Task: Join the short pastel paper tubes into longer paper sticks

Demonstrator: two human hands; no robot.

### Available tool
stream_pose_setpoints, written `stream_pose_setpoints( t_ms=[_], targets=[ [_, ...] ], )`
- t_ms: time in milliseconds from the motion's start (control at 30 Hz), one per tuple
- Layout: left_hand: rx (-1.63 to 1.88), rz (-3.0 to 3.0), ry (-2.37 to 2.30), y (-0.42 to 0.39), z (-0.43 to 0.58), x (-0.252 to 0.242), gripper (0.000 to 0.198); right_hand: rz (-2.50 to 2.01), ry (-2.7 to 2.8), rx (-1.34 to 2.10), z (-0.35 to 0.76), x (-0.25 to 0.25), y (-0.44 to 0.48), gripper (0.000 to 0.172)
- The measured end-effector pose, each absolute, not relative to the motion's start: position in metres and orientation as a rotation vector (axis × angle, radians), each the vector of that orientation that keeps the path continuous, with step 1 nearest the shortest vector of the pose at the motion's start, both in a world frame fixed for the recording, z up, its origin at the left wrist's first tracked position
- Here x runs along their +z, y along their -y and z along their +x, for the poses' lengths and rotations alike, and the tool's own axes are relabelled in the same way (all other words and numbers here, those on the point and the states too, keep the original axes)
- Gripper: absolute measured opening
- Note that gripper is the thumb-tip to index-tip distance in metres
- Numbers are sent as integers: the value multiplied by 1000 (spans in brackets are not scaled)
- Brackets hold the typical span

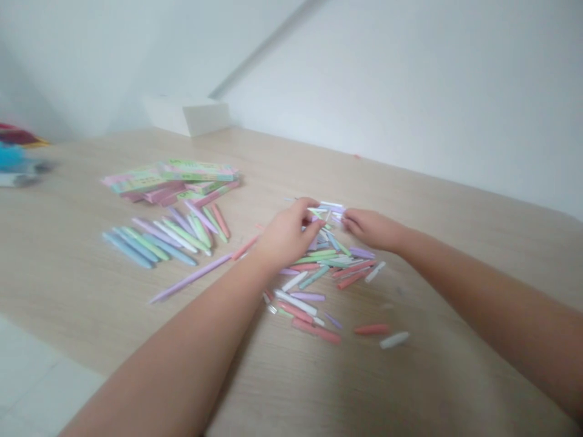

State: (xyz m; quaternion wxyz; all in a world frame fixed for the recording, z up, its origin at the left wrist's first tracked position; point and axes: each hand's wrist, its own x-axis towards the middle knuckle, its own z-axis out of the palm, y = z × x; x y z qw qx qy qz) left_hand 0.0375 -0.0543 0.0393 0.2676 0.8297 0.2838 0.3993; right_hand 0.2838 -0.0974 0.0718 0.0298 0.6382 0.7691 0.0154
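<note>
Pastel pen parts [314, 261] in red, green, white, purple and blue lie in a loose pile on the wooden table. At the pile's far left side is my left hand [289, 233], thumb and fingers curved towards each other with a gap between them; thin white and green pieces show beside the fingertips. My right hand [367, 227] is at the far right side of the pile, its fingers pressed together at the ends of some white and purple pieces. Blur hides exactly what it pinches.
Several assembled pens [168, 237] lie in a row to the left, with pastel boxes [177, 179] stacked behind them. A white box [191, 115] stands against the wall. Colourful items [13, 158] sit at the far left edge. One long purple piece [191, 279] lies left of my left forearm.
</note>
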Motion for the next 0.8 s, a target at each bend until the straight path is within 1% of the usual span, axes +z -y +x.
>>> stream_pose_setpoints(
  t_ms=[67, 133, 167, 200, 300, 333, 367, 400, 500, 600, 700, 800],
  targets=[
    [1077, 2245, -761, 54, 38, 39, 32, 2156, -2356, 143, 280, 76, 134, 47],
    [1073, 2259, -763, 55, 39, 39, 29, 2432, -2395, 194, 275, 70, 192, 41],
    [1071, 2263, -764, 55, 39, 39, 29, 2461, -2412, 175, 272, 63, 226, 40],
    [1070, 2263, -765, 56, 39, 39, 29, 2425, -2430, 156, 270, 53, 262, 46],
    [1062, 2257, -760, 58, 39, 39, 30, 2360, -2371, 214, 264, 17, 357, 94],
    [1064, 2254, -759, 58, 39, 39, 31, 2393, -2298, 194, 262, 7, 378, 105],
    [1067, 2252, -758, 59, 39, 39, 31, 2418, -2264, 176, 261, -2, 391, 111],
    [1071, 2250, -758, 59, 39, 38, 32, 2422, -2238, 117, 260, -7, 396, 112],
    [1081, 2255, -774, 59, 40, 36, 32, 2378, -2268, 10, 256, -9, 372, 108],
    [1083, 2261, -785, 58, 41, 34, 31, 2295, -2337, -119, 246, -1, 322, 92],
    [1075, 2254, -777, 57, 42, 31, 30, 2295, -2407, -165, 231, 7, 281, 79],
    [1078, 2247, -751, 57, 42, 29, 26, 2379, -2455, -156, 218, 10, 253, 58]
  ],
)
